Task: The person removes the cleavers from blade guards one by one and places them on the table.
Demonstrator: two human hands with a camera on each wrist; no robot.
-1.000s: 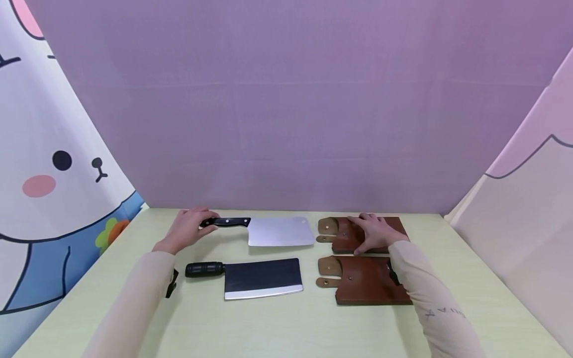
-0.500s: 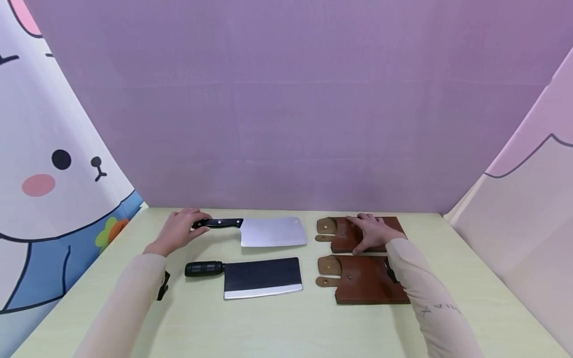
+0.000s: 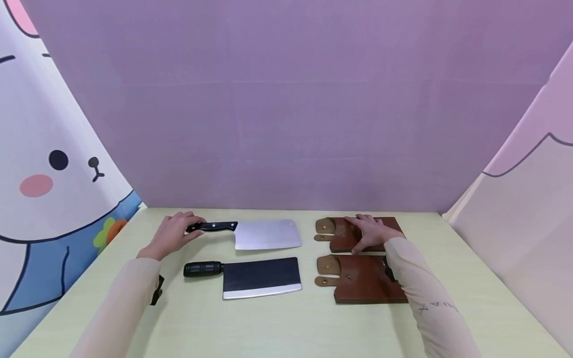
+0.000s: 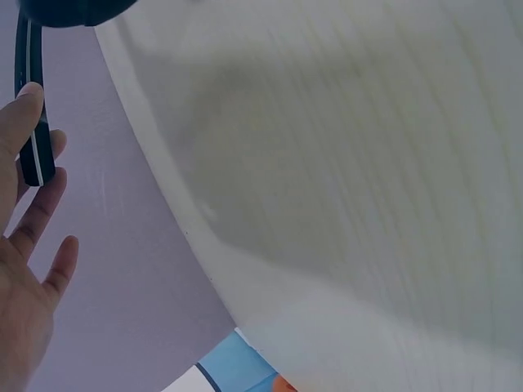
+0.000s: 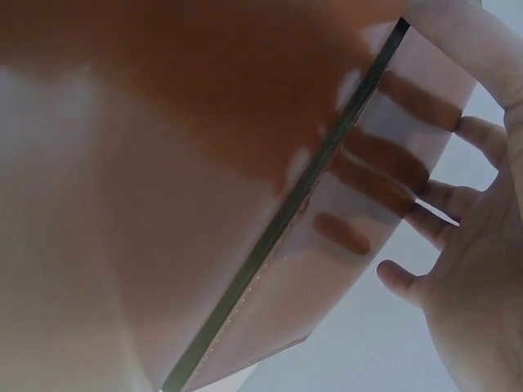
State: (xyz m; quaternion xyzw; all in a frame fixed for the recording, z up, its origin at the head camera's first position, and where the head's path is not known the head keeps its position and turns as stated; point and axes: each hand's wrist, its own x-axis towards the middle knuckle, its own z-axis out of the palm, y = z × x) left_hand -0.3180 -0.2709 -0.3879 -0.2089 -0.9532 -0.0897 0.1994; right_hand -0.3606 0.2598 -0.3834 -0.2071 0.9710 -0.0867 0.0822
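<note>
My left hand pinches the end of a cleaver's black riveted handle between thumb and fingers. The cleaver's bright blade points right. In the left wrist view the handle sits between thumb and fingertips, with the other fingers spread. At the right, my right hand spans the rear brown leather knife sheath, thumb at its near edge and fingertips at the far edge. The right wrist view shows the fingertips meeting that glossy sheath. The rear sheath's strap and flap face the blade.
Nearer me lies a second cleaver, dark-bladed with a ribbed black handle. To its right is a second brown sheath, partly under my right forearm. A purple cloth backdrop rises behind the table.
My left hand has drawn the bright cleaver leftward, widening the gap between its blade and the rear sheath. The right hand stays on the rear sheath.
</note>
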